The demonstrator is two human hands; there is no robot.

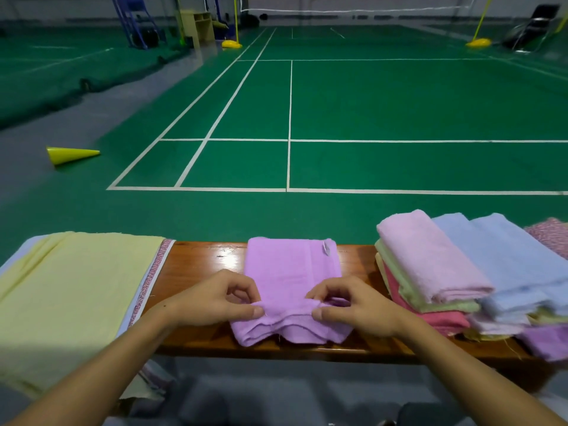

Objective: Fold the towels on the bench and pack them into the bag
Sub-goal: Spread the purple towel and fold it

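A purple towel lies partly folded in the middle of the wooden bench, a small white tag near its far right corner. My left hand pinches its near left edge between thumb and fingers. My right hand pinches the near right edge the same way. A pile of towels in pink, green, red and blue sits on the bench's right end. A pale yellow cloth with a patterned edge covers the left end. I cannot make out a bag.
Beyond the bench stretches a green badminton court floor with white lines. A yellow cone lies on its side at the left. Net posts with yellow bases, a chair and a cabinet stand far off.
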